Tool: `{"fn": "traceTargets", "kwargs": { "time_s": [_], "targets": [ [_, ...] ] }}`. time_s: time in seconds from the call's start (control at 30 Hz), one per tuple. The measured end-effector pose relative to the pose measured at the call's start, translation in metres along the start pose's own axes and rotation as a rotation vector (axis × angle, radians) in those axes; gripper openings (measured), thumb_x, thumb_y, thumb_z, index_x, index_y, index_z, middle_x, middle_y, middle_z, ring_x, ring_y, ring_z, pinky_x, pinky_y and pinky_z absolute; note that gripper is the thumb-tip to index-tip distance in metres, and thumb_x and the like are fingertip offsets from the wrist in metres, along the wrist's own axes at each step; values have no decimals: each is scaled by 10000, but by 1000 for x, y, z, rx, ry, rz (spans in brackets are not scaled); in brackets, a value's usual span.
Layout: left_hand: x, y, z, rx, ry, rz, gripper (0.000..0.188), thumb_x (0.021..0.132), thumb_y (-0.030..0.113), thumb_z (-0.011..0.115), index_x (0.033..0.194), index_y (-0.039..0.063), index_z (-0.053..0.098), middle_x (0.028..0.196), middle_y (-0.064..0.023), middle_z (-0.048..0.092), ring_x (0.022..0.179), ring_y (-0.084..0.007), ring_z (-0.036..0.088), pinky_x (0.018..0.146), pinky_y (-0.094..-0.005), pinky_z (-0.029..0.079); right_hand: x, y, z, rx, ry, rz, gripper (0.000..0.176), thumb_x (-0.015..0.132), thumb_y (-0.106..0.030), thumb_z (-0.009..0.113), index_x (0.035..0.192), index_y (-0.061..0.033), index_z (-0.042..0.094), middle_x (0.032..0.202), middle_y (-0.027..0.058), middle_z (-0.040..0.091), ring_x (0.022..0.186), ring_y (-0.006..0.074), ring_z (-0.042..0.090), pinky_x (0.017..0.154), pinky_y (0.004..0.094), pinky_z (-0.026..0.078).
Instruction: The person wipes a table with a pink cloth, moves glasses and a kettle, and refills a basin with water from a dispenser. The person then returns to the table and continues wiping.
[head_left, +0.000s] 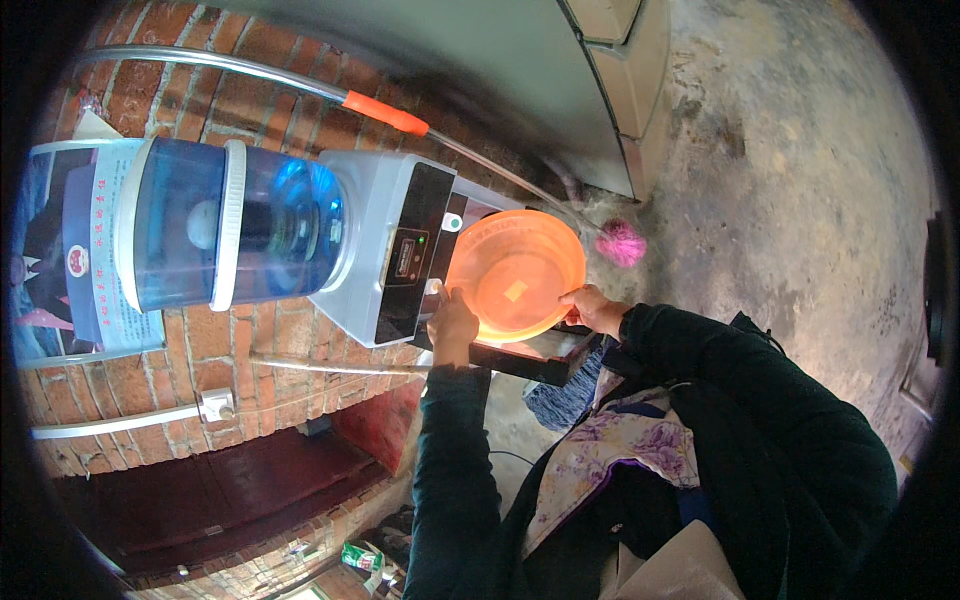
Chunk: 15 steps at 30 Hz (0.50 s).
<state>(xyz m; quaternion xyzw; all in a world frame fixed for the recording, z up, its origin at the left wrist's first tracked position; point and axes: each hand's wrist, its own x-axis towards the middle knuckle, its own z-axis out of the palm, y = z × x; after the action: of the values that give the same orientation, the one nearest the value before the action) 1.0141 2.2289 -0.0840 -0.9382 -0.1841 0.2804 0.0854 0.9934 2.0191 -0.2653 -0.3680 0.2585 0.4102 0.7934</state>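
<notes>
An orange plastic basin (517, 262) is in front of a white and black water dispenser (375, 247), by its taps. My left hand (452, 328) is at the basin's near rim, beside a white tap (434, 286); whether its fingers hold the rim or the tap cannot be told. The fingers of my right hand (589, 308) pinch the basin's rim on the other side. A second tap (451, 222) with a green mark sticks out above the basin. A blue water bottle (240, 225) with a white band sits on the dispenser.
A pole with an orange grip (386, 112) leans across the brick wall (206, 337); a pink duster head (621, 243) lies beyond the basin. A wooden stick (337, 365) is beside the dispenser. Grey-blue fabric (566, 394) is below it. Concrete floor (780, 187) extends to the right.
</notes>
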Motion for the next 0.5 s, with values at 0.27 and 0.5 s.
{"fn": "traceTargets", "kwargs": {
  "time_s": [0.27,0.5],
  "targets": [
    [4,-3,1,-4,-50,6,499,836,138,539,1316,103,407,1519,-173,219,1245,-329,490,909,-470,496,3,5,1,-10,31,-40,198,812,-60,619,985,34,596,850,175,643,536,240,569,443,330,478],
    [1,-2,-1,-13,-44,15,495,837,141,535,1315,107,411,1516,-175,230,1237,-323,498,919,-459,490,4,4,0,11,30,-6,233,804,-65,620,1013,30,585,856,174,646,541,250,581,439,334,477]
  ]
}}
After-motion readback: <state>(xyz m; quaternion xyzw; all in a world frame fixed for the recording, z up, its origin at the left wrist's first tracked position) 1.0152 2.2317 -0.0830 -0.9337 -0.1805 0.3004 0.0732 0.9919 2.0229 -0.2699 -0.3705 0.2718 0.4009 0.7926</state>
